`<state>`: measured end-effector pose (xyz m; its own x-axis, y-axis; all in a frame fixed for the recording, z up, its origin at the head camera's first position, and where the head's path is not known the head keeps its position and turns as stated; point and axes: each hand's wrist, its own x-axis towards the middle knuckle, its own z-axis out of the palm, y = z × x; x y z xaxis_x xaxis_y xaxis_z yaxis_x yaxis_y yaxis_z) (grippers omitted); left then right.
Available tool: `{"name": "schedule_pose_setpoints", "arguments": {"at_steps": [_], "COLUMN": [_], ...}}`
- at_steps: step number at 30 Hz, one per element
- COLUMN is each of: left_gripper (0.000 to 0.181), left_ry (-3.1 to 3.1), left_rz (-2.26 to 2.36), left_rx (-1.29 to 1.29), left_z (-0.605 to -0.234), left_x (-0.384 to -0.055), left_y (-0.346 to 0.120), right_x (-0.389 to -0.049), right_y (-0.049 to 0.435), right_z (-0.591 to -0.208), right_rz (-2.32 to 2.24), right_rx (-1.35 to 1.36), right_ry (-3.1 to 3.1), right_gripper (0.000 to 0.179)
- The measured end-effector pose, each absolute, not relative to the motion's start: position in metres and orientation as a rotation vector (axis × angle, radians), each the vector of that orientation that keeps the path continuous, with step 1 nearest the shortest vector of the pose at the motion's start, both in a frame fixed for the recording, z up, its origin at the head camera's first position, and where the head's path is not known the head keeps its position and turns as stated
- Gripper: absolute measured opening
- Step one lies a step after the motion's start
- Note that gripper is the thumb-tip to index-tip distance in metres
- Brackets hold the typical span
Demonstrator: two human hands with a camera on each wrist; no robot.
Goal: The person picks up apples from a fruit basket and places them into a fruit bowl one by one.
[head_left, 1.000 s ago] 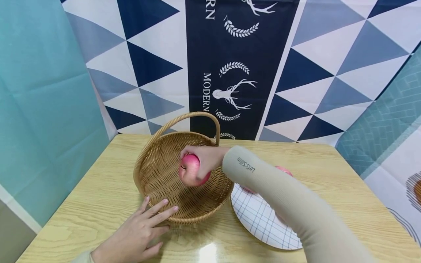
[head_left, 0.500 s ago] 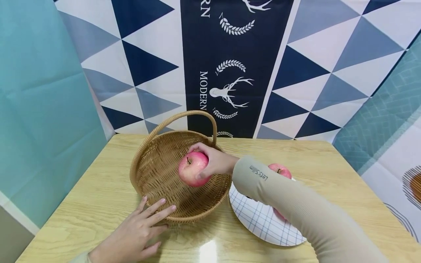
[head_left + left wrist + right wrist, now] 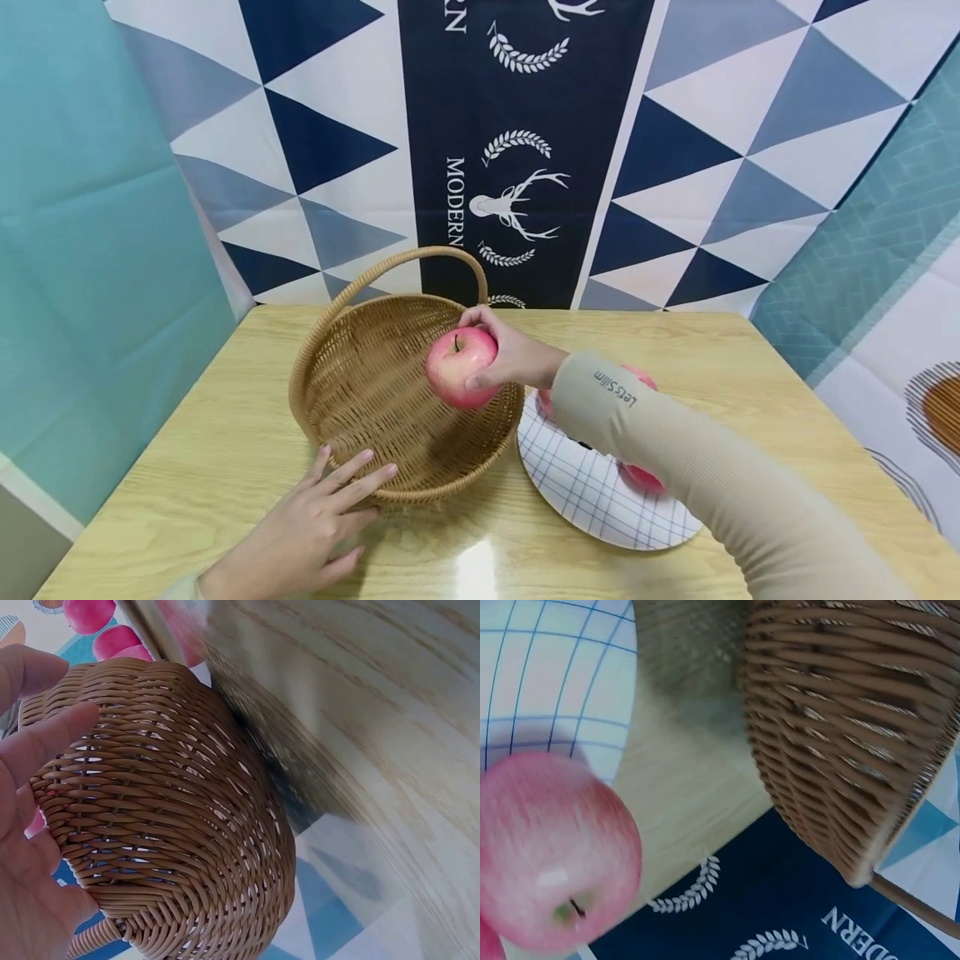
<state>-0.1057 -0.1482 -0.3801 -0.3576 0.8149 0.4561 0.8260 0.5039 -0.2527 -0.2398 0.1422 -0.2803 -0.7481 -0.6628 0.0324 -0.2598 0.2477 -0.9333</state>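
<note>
A wicker basket point(image 3: 360, 383) with an arched handle stands on the table, its mouth tipped toward the head view. My right hand point(image 3: 506, 354) grips a pink-red apple point(image 3: 461, 367), stem up, which overlaps the basket's right part in the head view. My left hand point(image 3: 307, 521) lies with fingers spread at the basket's front left rim, fingertips over the edge. In the left wrist view, the left hand point(image 3: 34, 780) is beside the woven wall point(image 3: 172, 810). The right wrist view shows the basket's outer side point(image 3: 847, 727) but not the right hand.
Right of the basket lies a round white plate point(image 3: 585, 492) with a blue grid. Apples on it, one being a red apple point(image 3: 641, 477), are partly hidden by the right sleeve point(image 3: 675, 442). Another apple point(image 3: 555, 851) shows large in the right wrist view. A patterned cloth point(image 3: 517, 108) hangs behind.
My right hand has drawn the apple from deeper over the basket toward its right rim and slightly up, turning its stem upward. The left hand keeps its place at the rim.
</note>
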Motion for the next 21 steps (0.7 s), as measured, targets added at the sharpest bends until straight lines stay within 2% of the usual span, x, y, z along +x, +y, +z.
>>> {"name": "schedule_pose_setpoints", "arguments": {"at_steps": [9, 21], "left_gripper": [0.029, 0.028], "left_ry": [-2.194, -2.207], "left_rz": [-0.050, -0.081], "left_rx": [-1.353, -1.358], "left_z": [-0.382, -0.381], "left_x": [-0.107, -0.107], "left_y": [-0.146, -0.145], "right_x": [-0.231, -0.221], "right_y": [0.162, 0.215], "right_z": [-0.268, -0.271], "right_rz": [-1.425, -1.363], "right_rx": [-0.813, -0.649], "right_ry": [2.255, 2.381], "right_gripper": [0.068, 0.071]}}
